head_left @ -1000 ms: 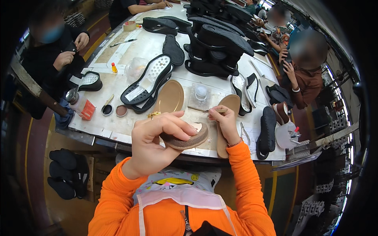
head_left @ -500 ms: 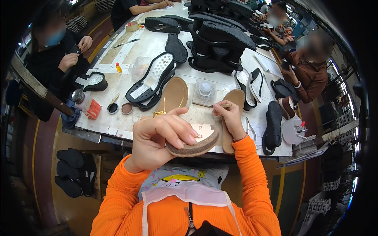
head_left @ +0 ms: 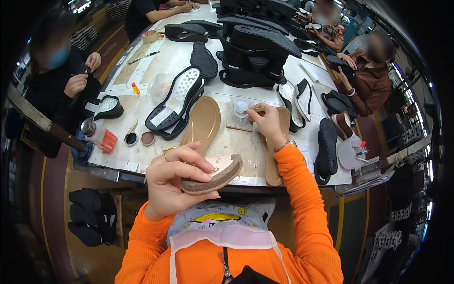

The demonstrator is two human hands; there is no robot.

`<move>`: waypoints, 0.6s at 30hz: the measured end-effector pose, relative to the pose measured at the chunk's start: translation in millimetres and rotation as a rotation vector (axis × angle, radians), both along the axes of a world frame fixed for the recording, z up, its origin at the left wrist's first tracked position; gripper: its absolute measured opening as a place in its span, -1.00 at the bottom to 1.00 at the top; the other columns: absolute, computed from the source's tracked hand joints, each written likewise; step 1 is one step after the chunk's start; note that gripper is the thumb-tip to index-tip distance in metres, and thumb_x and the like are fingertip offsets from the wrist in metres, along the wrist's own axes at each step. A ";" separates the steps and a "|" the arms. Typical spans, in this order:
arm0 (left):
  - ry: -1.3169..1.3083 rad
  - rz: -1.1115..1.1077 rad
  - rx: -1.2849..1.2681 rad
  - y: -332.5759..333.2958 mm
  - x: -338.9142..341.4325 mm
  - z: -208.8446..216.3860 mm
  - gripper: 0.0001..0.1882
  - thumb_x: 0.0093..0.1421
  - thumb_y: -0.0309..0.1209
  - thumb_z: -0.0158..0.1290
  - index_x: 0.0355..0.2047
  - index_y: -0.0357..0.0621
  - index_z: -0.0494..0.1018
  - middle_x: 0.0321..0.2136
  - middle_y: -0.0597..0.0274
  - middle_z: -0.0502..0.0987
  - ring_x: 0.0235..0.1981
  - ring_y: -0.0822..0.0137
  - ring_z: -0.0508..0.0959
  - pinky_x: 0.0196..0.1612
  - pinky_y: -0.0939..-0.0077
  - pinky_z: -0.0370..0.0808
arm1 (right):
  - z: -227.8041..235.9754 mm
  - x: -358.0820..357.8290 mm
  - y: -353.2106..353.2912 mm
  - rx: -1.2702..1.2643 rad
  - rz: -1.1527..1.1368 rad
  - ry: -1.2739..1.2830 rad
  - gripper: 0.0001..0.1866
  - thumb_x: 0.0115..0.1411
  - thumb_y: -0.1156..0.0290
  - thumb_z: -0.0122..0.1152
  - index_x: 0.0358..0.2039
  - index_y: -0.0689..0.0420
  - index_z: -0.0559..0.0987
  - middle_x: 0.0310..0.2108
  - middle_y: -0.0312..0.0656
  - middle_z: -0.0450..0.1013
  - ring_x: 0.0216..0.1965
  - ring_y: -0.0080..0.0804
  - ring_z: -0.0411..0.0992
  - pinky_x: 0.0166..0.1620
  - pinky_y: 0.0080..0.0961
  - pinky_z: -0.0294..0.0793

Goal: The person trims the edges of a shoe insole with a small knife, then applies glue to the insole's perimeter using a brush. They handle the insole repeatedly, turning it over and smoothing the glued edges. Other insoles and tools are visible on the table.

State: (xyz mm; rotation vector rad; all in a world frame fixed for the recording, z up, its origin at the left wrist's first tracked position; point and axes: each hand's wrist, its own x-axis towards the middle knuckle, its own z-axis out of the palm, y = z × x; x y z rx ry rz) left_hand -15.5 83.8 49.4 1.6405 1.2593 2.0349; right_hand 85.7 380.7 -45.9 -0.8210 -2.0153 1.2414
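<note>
My left hand (head_left: pixel 172 182) is closed round a shoe sole (head_left: pixel 215 177) with a brown, cork-like edge and a pale top bearing small marks. The sole is tilted in front of me, above the table's near edge. My right hand (head_left: pixel 268 124) pinches a thin tan stick (head_left: pixel 258 110). Its end is close to a small white round cup (head_left: pixel 241 106) on a square grey slab (head_left: pixel 240 123); whether it touches I cannot tell. A tan sole (head_left: pixel 203 124) lies flat beyond my left hand. Another tan sole (head_left: pixel 273 173) lies partly under my right forearm.
Black soles (head_left: pixel 255 52) are piled on the table's far side. A bottle with red contents (head_left: pixel 108 141) and two small round pots (head_left: pixel 131 139) stand at the left. A white container (head_left: pixel 351 155) stands front right. Co-workers sit at both sides (head_left: pixel 366 90).
My right hand has moved forward and left with the stick, to the white cup. My left hand has come left and down slightly, still holding the sole.
</note>
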 end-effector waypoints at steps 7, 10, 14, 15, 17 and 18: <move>-0.073 0.015 0.054 -2.3 -4.2 -5.1 -0.65 -0.30 -0.44 0.48 -0.47 -0.07 0.57 -0.41 0.25 0.58 -0.32 0.35 0.59 0.17 0.14 0.31 | -3.7 -4.7 0.8 0.136 -0.001 -0.072 -0.82 0.05 0.45 0.34 -0.42 0.33 0.63 -0.53 -0.11 0.57 -0.53 -0.49 0.52 -0.41 -0.59 0.48; -0.027 0.032 0.060 -2.3 -6.3 -4.6 -0.66 -0.28 -0.44 0.47 -0.47 -0.08 0.58 -0.41 0.23 0.58 -0.32 0.34 0.59 0.17 0.15 0.31 | -0.3 -5.0 -2.7 0.180 0.001 -0.096 -0.83 0.07 0.46 0.34 -0.41 0.33 0.62 -0.56 -0.21 0.56 -0.56 -0.62 0.47 -0.46 -0.66 0.44; 0.035 0.130 -0.023 -10.7 -7.4 3.2 -0.67 -0.28 -0.47 0.46 -0.46 -0.10 0.59 -0.41 0.20 0.59 -0.28 0.31 0.61 0.16 0.15 0.32 | 0.9 -6.1 -5.5 0.249 -0.005 -0.097 -0.82 0.05 0.45 0.35 -0.41 0.32 0.63 -0.54 -0.15 0.58 -0.54 -0.57 0.50 -0.45 -0.63 0.46; 0.061 0.166 -0.050 -14.2 -7.7 5.9 -0.67 -0.28 -0.48 0.45 -0.45 -0.11 0.59 -0.41 0.19 0.60 -0.27 0.29 0.62 0.16 0.14 0.32 | 0.9 -6.2 -5.5 0.270 -0.004 -0.092 -0.82 0.05 0.45 0.35 -0.41 0.32 0.63 -0.53 -0.13 0.58 -0.54 -0.56 0.51 -0.44 -0.63 0.46; 0.060 0.205 -0.094 -18.4 -7.0 9.3 -0.67 -0.28 -0.50 0.44 -0.45 -0.14 0.59 -0.40 0.17 0.60 -0.26 0.27 0.62 0.16 0.12 0.33 | 0.8 -6.3 -5.2 0.252 -0.003 -0.101 -0.83 0.05 0.46 0.36 -0.42 0.33 0.63 -0.53 -0.11 0.58 -0.52 -0.53 0.53 -0.43 -0.61 0.48; 0.032 0.208 -0.112 -19.9 -6.3 10.4 -0.67 -0.28 -0.51 0.44 -0.44 -0.16 0.59 -0.40 0.16 0.60 -0.26 0.26 0.63 0.15 0.11 0.34 | 0.7 -6.3 -5.5 0.242 -0.005 -0.105 -0.83 0.05 0.46 0.36 -0.42 0.33 0.63 -0.52 -0.10 0.58 -0.52 -0.52 0.53 -0.42 -0.60 0.49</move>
